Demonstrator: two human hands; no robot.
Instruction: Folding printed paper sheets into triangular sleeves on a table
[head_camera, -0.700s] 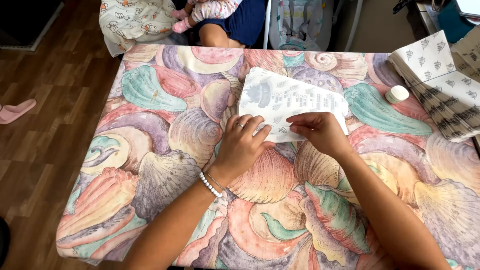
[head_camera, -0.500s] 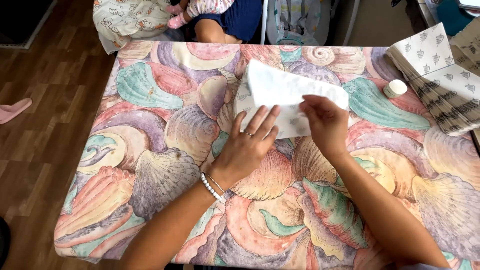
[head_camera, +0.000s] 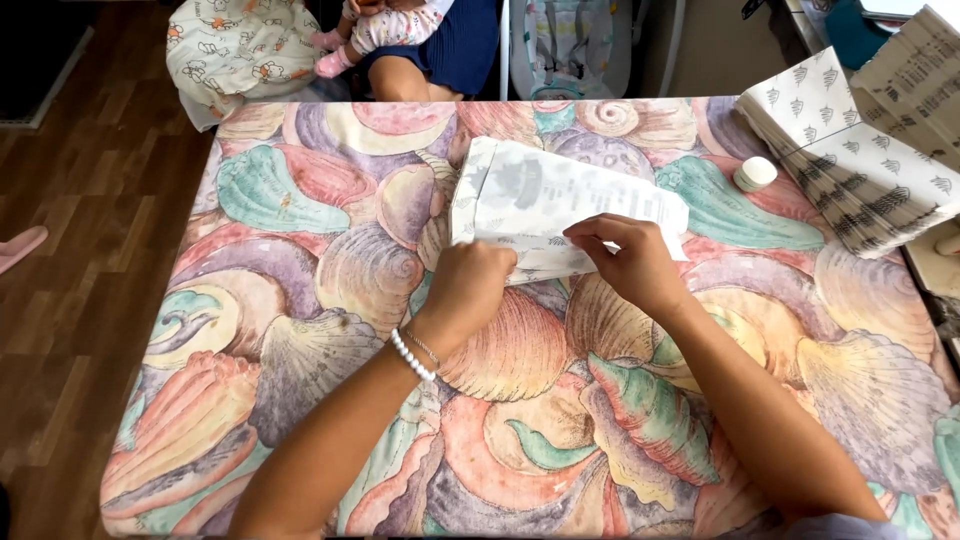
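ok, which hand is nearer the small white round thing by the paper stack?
Right. The right hand pinches the white paper sheet just left of the small white round thing; the left hand is farther left.

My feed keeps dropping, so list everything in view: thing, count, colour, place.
paper sheet: one, white with grey print, partly folded, table centre, under both hands
table: one, covered in a pastel seashell-pattern cloth
paper stack: one pile, white with dark leaf print, far right edge
tape roll: one, white, left of the stack
seated person: one, dark blue clothing, far side, holding a baby
cushion: one, cream patterned, upper left
baby seat: one, grey-green, behind the table
slipper: one, pink, on the wood floor, left
left hand: beaded bracelet, pressing the sheet's near edge
right hand: pinching the sheet's near edge
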